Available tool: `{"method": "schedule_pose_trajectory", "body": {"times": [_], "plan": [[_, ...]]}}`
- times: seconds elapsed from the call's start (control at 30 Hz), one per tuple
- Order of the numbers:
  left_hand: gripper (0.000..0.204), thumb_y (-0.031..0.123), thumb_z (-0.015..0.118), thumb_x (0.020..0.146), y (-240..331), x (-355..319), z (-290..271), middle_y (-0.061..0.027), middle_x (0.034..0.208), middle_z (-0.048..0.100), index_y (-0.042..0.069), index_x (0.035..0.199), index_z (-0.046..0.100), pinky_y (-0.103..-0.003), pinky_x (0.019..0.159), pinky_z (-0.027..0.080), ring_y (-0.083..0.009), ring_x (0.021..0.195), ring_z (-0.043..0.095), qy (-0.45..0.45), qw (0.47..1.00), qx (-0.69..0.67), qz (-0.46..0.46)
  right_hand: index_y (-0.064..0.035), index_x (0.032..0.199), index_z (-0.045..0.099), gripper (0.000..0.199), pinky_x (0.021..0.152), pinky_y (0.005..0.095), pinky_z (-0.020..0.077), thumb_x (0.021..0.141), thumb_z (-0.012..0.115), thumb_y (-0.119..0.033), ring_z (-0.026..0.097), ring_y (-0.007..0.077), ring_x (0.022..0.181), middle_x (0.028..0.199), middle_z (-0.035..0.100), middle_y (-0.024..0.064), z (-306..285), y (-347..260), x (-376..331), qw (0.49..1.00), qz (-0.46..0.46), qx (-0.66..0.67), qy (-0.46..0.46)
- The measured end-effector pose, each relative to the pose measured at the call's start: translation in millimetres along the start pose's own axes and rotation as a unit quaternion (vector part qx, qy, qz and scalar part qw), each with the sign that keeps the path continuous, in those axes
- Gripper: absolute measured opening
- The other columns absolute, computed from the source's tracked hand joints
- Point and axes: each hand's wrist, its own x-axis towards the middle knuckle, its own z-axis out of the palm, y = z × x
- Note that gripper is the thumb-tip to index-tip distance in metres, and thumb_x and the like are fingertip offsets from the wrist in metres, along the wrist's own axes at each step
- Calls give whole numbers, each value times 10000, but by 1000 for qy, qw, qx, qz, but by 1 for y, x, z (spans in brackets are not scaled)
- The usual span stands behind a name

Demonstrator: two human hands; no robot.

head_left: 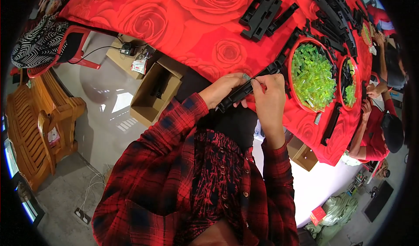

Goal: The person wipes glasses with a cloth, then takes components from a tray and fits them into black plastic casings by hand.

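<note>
At the table's near edge, my left hand [223, 90] grips a long, narrow black plastic part [235, 98], held slantwise over my lap. My right hand [270, 97] is closed at the same part, thumb and fingertips pinched on its upper side; what they pinch, if anything, is hidden. A small pale, see-through piece [246, 76] shows by my left fingertips. To the right of my right hand, a red-rimmed basket [290, 78] holds a heap of yellow-green translucent pieces [312, 76]. Beside it, a smaller red basket [358, 83] contains black and green pieces.
Black plastic parts [262, 15] lie on the rose-patterned red tablecloth [148, 23], with more piled at far right. An open cardboard box [146, 108] stands left of my lap. Further left are a wooden bench [37, 128] and a red chair [83, 63]. People work at the right.
</note>
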Motion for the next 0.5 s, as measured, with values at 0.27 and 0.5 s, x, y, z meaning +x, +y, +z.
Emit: {"method": "schedule_pose_trajectory", "body": {"times": [0.27, 0.5], "plan": [[282, 226, 442, 1030, -6, -8, -1, -91, 979, 650, 27, 1190, 563, -281, 599, 486, -181, 779, 661, -42, 994, -97, 14, -10, 939, 637, 83, 689, 367, 470, 866, 670, -31, 570, 269, 816, 950, 510, 136, 1, 6, -9, 998, -18, 57, 6], [280, 236, 510, 1014, -9, -8, -1, -56, 978, 647, 45, 1213, 561, -285, 599, 479, -175, 788, 649, -63, 987, -142, 27, -29, 997, 662, 166, 618, 327, 465, 842, 705, 13, 575, 221, 714, 943, 502, 109, 2, 1, -29, 991, -112, 61, 42]]}}
